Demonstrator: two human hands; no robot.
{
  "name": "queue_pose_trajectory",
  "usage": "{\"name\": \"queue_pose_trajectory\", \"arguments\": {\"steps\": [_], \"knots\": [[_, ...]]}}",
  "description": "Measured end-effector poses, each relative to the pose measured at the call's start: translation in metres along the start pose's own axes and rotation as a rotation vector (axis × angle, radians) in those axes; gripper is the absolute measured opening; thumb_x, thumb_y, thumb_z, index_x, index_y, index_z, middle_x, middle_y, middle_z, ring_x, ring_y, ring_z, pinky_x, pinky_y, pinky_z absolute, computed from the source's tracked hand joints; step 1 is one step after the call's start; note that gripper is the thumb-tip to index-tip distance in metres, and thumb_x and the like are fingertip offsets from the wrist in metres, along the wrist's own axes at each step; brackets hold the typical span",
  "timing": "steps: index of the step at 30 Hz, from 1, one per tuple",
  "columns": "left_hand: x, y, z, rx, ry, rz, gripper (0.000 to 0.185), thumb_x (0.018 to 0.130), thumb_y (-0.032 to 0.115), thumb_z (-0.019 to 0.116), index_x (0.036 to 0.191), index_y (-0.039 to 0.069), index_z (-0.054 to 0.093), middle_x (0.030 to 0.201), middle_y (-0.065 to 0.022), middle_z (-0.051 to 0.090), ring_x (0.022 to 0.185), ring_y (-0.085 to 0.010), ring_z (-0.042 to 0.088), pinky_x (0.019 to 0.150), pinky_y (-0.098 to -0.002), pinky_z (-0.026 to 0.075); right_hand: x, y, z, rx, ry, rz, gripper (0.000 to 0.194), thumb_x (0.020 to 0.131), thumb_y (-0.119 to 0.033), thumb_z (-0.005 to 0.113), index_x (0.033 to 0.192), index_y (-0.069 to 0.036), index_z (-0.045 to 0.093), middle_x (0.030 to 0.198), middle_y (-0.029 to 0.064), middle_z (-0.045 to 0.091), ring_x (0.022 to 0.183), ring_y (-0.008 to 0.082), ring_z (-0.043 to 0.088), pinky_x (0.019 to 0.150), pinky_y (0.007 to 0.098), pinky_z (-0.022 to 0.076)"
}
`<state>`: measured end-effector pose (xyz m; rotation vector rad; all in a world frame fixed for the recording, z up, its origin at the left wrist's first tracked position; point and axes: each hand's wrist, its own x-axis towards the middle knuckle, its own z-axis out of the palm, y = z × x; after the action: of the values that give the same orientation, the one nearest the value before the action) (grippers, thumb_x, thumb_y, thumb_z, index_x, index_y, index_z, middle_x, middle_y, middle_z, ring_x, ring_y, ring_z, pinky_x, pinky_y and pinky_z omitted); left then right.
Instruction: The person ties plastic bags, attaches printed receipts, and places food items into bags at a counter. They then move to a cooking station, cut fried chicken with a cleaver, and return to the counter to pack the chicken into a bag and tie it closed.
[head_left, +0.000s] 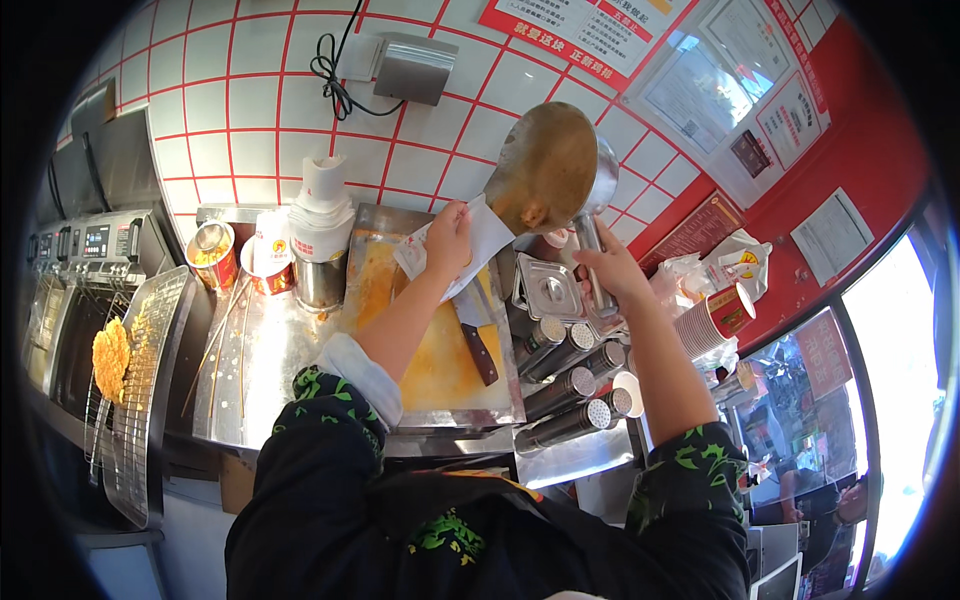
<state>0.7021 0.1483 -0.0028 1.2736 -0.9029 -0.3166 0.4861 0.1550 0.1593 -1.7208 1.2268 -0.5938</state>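
Observation:
My left hand (448, 234) grips a white paper food bag (486, 234) above the cutting board. A large metal scoop (551, 161) is in my right hand (609, 262), which is closed around its handle. The scoop is tipped toward the bag, its spout at the bag's mouth. A small brown piece of food (532, 214) shows low in the scoop; what is inside the bag is hidden. Below the bag, a cleaver (477, 330) with a dark handle lies on the stained yellow cutting board (435, 375).
Several shaker canisters (570, 386) and a lidded steel container (551, 283) stand to the right. Stacked paper cups (712, 322) lie beyond. At left are a bag stack (324, 217), filled cup (212, 259), skewers (217, 352) and a fried cutlet (112, 360) on a wire rack (142, 405).

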Motion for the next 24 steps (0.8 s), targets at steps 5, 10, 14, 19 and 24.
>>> {"name": "queue_pose_trajectory", "arguments": {"steps": [5, 10, 14, 19, 24], "knots": [[0.008, -0.007, 0.001, -0.126, 0.206, 0.142, 0.012, 0.089, 0.016, 0.055, 0.097, 0.008, 0.056, 0.108, -0.0127, 0.061, 0.096, -0.0309, 0.058, 0.08, -0.0365, 0.045, -0.005, -0.049, -0.004, -0.23, 0.017, -0.092, 0.072, 0.079, -0.009, 0.06, 0.143, -0.022, 0.028, 0.064, 0.0033, 0.049, 0.052, 0.0109, 0.049, 0.045, 0.0269, 0.0425], [0.017, -0.004, -0.006, -0.53, 0.219, -0.043, 0.01, 0.09, 0.014, 0.054, 0.096, 0.006, 0.055, 0.098, -0.0064, 0.061, 0.086, -0.0164, 0.058, 0.073, -0.029, 0.046, -0.024, -0.092, -0.012, -0.352, 0.038, -0.202, 0.073, 0.079, -0.01, 0.059, 0.143, -0.022, 0.027, 0.064, 0.0032, 0.049, 0.049, 0.0119, 0.049, 0.044, 0.027, 0.0426], [0.017, 0.007, -0.061, -0.835, 0.139, -0.118, 0.011, 0.091, 0.011, 0.054, 0.101, 0.006, 0.052, 0.09, -0.001, 0.058, 0.08, -0.0082, 0.055, 0.067, -0.0233, 0.047, -0.039, -0.104, -0.001, -0.192, 0.15, -0.33, 0.073, 0.081, -0.009, 0.057, 0.144, -0.022, 0.024, 0.063, 0.0031, 0.049, 0.046, 0.0117, 0.048, 0.042, 0.0267, 0.0424], [0.003, 0.024, -0.161, -0.984, 0.251, -0.112, 0.014, 0.092, 0.012, 0.052, 0.105, 0.008, 0.047, 0.088, -0.0023, 0.057, 0.079, -0.0113, 0.057, 0.069, -0.0272, 0.049, -0.038, -0.068, 0.049, 0.551, -0.05, -0.338, 0.032, 0.085, -0.009, 0.054, 0.114, -0.012, 0.042, 0.067, 0.0031, 0.047, 0.048, 0.0126, 0.046, 0.041, 0.0274, 0.0384], [-0.031, 0.023, -0.343, -0.763, 0.232, -0.02, 0.017, 0.095, 0.02, 0.047, 0.107, 0.009, 0.044, 0.109, -0.0108, 0.057, 0.103, -0.0227, 0.056, 0.084, -0.0426, 0.05, -0.04, -0.005, 0.18, 1.477, -1.096, 0.133, 0.032, 0.088, -0.016, 0.054, 0.119, -0.01, 0.048, 0.063, -0.0033, 0.045, 0.05, 0.0074, 0.045, 0.047, 0.0235, 0.0409]]}}
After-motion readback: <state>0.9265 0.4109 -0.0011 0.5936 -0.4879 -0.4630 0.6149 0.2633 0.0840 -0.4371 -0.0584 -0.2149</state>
